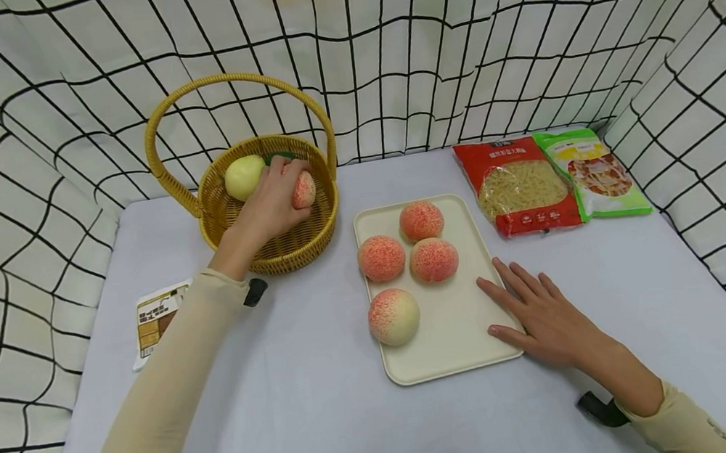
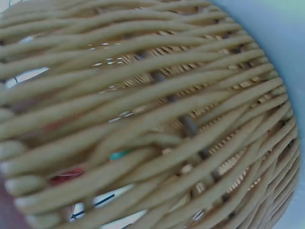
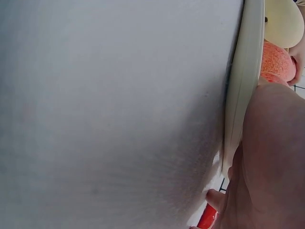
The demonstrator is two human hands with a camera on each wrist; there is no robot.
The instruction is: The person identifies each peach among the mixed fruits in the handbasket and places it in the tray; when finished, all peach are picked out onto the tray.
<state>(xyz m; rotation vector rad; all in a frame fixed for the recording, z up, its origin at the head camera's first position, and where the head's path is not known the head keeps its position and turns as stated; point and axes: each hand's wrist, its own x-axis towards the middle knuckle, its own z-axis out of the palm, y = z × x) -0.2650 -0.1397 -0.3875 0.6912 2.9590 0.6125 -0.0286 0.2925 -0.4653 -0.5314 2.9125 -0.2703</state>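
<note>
My left hand (image 1: pixel 271 200) reaches into a yellow wicker basket (image 1: pixel 305 252) and grips a peach (image 1: pixel 303 190) between thumb and fingers. Left of it in the basket sits a pale yellow-green fruit (image 1: pixel 244 177); behind the fingers a bit of something dark green (image 1: pixel 279 156) shows. The basket's weave (image 2: pixel 190 90) fills the left wrist view. With fingers spread, my right hand (image 1: pixel 546 322) rests at the right edge of a cream tray (image 1: pixel 456 345). Several peaches lie on this tray, among them a paler one (image 1: pixel 394 317) at the front left.
A red pasta bag (image 1: pixel 523 185) and a green-edged food packet (image 1: pixel 597 173) lie at the back right. Partly behind my left forearm is a white and brown packet (image 1: pixel 160 319). The basket's tall handle (image 1: pixel 231 79) arches above it. Black netting over white cloth surrounds the table (image 1: pixel 301 400).
</note>
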